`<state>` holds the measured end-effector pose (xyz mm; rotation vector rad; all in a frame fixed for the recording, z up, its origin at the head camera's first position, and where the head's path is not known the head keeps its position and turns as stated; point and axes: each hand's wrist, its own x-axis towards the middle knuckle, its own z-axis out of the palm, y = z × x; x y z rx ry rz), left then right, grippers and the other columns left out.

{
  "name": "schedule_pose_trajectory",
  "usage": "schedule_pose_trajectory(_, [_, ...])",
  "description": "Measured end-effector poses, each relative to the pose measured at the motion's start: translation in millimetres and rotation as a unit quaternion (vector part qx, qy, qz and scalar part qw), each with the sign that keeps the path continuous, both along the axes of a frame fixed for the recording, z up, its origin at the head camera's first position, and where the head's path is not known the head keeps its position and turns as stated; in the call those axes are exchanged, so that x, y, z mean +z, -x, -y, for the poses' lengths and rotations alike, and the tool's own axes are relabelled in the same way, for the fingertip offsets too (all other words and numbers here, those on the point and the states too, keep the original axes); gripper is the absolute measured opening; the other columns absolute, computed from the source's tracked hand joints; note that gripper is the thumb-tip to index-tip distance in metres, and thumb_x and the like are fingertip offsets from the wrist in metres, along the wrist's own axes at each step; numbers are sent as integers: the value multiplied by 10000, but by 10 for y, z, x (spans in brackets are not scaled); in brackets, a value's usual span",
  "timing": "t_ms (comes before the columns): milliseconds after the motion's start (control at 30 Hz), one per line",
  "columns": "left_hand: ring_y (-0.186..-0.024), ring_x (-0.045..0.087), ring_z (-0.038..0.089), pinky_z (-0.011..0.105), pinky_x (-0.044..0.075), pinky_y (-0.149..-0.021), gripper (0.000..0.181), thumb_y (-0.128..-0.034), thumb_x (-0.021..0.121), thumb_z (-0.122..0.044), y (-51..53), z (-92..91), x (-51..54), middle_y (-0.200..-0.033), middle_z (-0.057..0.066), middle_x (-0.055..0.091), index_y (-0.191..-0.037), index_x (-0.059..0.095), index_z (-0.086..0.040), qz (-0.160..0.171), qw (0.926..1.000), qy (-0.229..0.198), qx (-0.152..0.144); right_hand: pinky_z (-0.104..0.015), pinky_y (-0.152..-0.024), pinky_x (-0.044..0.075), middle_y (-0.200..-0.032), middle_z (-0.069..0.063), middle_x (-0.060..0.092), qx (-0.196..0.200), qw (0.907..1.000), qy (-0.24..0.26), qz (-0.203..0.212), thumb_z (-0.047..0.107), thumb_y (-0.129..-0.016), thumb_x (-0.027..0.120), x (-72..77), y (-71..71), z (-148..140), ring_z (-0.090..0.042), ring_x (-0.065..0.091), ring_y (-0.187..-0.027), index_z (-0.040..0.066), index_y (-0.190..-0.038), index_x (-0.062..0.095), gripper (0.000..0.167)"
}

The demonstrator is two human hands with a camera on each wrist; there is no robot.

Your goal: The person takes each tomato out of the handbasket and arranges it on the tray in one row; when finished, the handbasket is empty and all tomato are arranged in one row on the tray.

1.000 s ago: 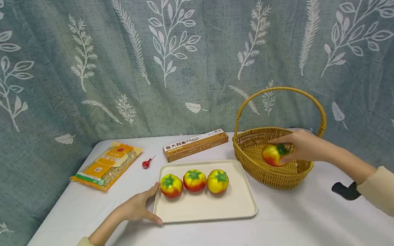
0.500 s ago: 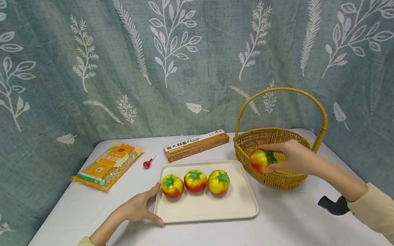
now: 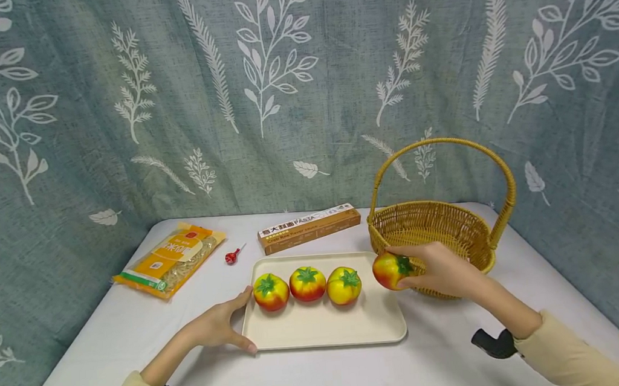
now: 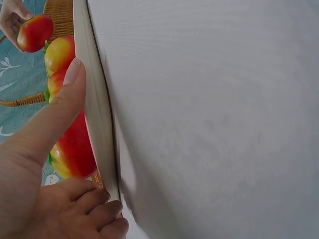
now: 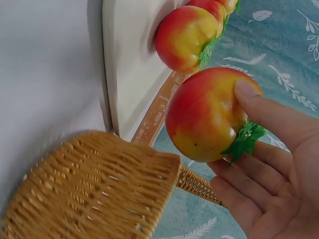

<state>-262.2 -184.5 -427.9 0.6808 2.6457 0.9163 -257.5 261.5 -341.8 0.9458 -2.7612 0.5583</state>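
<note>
My right hand (image 3: 437,269) grips a red-and-yellow tomato (image 3: 389,271), thumb on one side and fingers on the other, above the right end of the cream tray (image 3: 320,331). In the right wrist view the held tomato (image 5: 212,117) has its green leafy top toward the palm. Three similar tomatoes stand in a row on the tray: the left one (image 3: 270,292), the middle one (image 3: 307,284) and the right one (image 3: 343,285). My left hand (image 3: 216,326) holds the tray's left side, thumb at the front corner; its curled fingers (image 4: 94,206) touch the rim.
A wicker basket (image 3: 426,223) with a tall handle stands right of the tray, partly behind my right hand. Behind the tray lies a long pasta box (image 3: 309,229). A red lollipop (image 3: 231,257) and an orange food bag (image 3: 170,260) lie at the back left. A curtain hangs behind.
My right hand has carried the tomato leftward and toward me, out of the basket and over its rim to the tray's right end. My left hand has stayed at the tray.
</note>
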Motion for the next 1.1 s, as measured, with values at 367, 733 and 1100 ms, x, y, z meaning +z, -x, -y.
schedule_pose_trajectory(367, [-1399, 247, 409, 538, 244, -1125, 1211, -626, 887, -410, -6, 1, 6, -1537, 242, 225, -1511, 191, 36, 1, 10000, 3, -30, -419, -798, 555, -1171, -123, 673, -299, 9991, 276, -117, 230, -763, 833, -186, 70, 95, -211, 651, -947, 57, -1301, 612, 607])
schedule_pose_trajectory(733, [-1400, 250, 404, 536, 249, -1124, 1211, -624, 890, -401, -12, -3, 16, -1537, 240, 230, -1512, 191, 35, -3, 10000, 17, -20, -455, -848, 537, -1148, -162, 673, -594, 9978, 263, 114, 218, -744, 844, -350, 99, 192, -287, 644, -1004, 22, -1287, 614, 622])
schedule_pose_trajectory(1100, [-1405, 241, 399, 529, 241, -1130, 1212, -621, 888, -409, 3, 1, 1, -1539, 236, 226, -1512, 194, 33, -19, 10000, 41, -22, -302, -675, 479, -1151, -197, 665, -591, 9980, 115, 212, 184, -750, 837, -440, 125, 257, -165, 573, -809, -8, -1306, 587, 639])
